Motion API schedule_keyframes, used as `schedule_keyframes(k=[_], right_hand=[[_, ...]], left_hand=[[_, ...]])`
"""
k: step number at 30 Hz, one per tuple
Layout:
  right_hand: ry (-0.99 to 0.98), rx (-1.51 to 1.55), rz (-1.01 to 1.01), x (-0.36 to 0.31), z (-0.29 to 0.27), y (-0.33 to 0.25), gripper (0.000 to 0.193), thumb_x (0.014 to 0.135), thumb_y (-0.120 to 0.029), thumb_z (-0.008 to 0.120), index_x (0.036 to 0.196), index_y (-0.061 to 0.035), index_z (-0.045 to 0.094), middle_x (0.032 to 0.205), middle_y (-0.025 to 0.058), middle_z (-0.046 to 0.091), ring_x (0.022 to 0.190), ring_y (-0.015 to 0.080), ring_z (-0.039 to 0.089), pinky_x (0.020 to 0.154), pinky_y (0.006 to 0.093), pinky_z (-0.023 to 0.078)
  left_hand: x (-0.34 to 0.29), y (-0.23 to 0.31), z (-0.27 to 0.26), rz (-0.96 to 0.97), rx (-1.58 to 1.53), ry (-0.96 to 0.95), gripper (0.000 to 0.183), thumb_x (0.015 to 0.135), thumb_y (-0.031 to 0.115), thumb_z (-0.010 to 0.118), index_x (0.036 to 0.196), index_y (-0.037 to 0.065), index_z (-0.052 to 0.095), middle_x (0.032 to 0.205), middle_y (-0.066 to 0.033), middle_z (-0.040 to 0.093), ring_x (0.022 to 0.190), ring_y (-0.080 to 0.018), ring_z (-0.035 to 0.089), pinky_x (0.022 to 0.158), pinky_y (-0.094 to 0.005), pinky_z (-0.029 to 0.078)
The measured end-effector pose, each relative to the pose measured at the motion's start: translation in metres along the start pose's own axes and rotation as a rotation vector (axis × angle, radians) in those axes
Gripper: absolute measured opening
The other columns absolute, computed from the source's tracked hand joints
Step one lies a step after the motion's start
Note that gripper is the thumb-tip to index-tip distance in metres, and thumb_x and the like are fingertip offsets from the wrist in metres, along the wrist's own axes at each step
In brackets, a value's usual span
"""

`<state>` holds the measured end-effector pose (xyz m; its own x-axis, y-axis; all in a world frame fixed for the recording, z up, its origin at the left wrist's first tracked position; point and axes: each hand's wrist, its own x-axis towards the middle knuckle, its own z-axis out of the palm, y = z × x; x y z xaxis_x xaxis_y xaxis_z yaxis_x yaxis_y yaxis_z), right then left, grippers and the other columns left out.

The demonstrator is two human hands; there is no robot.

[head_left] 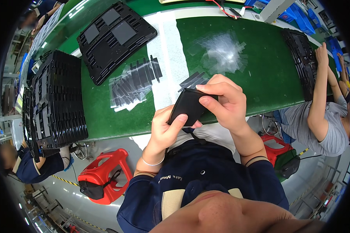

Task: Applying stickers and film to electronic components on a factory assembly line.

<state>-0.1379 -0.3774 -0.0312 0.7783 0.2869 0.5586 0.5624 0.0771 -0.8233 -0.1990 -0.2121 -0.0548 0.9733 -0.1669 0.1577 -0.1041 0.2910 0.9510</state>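
A flat black rectangular piece (pixel 190 105), much like a phone in size, is held over the near edge of the green table. My left hand (pixel 164 127) grips it along its lower left side, thumb on its upper face. At its far right corner my right hand (pixel 230 101) is closed, thumb and forefinger pinching the edge. Just beyond the piece lie a few dark strips (pixel 192 80). Further left, a fanned row of dark strips in clear film (pixel 131 83) rests across the table and a white sheet (pixel 165 46).
A loose heap of clear film pieces (pixel 224 53) spreads beyond my hands. Back left sits a black slotted tray (pixel 112 48) holding grey panels; a tall stack of black trays (pixel 60 103) stands at the left. On the right, a co-worker (pixel 326 124) reaches to another tray stack (pixel 301 58).
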Motion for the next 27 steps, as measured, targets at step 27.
schedule_keyframes(k=[27], right_hand=[[0.186, 0.186, 0.006, -0.010, 0.020, 0.018, 0.027, 0.064, -0.005, 0.078, 0.086, -0.0031, 0.062, 0.072, 0.0027, 0.052, 0.061, 0.0095, 0.045, 0.054, 0.0234, 0.036]], left_hand=[[-0.005, 0.004, 0.000, -0.062, -0.307, 0.090, 0.033, 0.090, 0.015, 0.045, 0.099, -0.016, 0.052, 0.083, -0.0240, 0.061, 0.062, -0.0245, 0.063, 0.058, -0.0318, 0.053]])
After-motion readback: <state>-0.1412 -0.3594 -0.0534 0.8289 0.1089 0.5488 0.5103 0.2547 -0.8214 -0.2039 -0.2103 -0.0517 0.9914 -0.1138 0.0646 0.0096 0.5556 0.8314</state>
